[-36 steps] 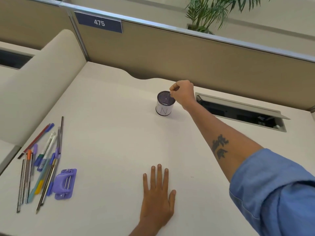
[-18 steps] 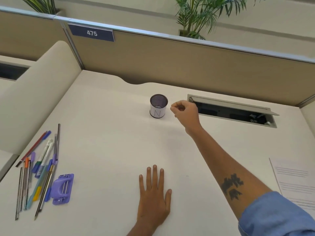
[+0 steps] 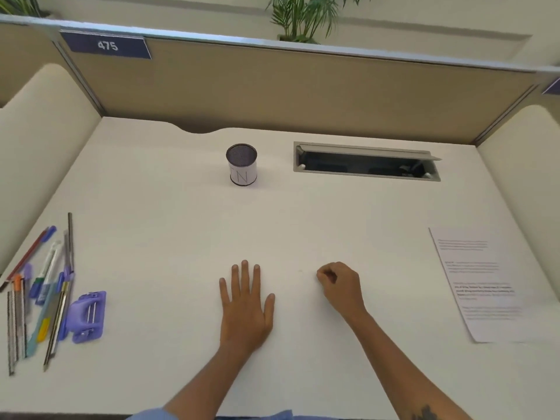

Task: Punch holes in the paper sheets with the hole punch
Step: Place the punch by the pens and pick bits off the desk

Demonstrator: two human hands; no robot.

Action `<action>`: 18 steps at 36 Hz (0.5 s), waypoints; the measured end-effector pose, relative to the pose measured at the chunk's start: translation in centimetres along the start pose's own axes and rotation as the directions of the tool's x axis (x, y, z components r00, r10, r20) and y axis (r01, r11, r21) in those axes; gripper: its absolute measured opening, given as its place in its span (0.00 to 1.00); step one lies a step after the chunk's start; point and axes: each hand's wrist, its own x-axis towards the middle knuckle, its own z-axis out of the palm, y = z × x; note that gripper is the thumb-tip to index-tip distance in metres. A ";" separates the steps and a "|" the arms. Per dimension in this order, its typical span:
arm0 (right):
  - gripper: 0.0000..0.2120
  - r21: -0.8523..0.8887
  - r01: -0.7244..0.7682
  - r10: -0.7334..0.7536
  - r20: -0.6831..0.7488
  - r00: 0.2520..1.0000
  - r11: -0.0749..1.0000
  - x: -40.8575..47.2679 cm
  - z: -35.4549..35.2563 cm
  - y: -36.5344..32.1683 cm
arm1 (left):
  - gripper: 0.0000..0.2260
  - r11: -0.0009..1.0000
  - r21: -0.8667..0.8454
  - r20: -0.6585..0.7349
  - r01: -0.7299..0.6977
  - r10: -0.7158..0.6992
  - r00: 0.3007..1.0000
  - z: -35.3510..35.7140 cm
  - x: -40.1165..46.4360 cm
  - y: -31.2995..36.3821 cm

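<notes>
A: What's hard to read here?

B: The print on the paper sheets [image 3: 485,286] at the right of the frame is too blurred to read, and I can't tell how many sheets lie there. The recess [image 3: 366,162] in the upper right of the surface [image 3: 169,231] is dark inside, its contents unclear. The pens [image 3: 42,295] at the left edge overlap, so they can't be counted. Both forearms run out of the bottom of the frame.

A: And the hole punch?

B: The hole punch [image 3: 88,316] is purple, with two thin metal bars showing on top. It lies at the lower left, just beside the pens and well apart from both hands and from the paper.

A: The hands?

B: The left hand [image 3: 245,307] lies flat, palm down, fingers spread, holding nothing. The right hand [image 3: 341,286] is curled loosely with fingertips tucked together; whether anything is pinched there, I cannot tell. A mesh cup [image 3: 241,165] stands upright at upper centre.
</notes>
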 end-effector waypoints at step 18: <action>0.04 -0.057 0.047 -0.051 -0.074 0.996 0.997 -0.8 4.1 -2.9 | 0.34 1.000 -0.006 0.001 0.000 0.000 1.000 0.3 -0.1 -0.2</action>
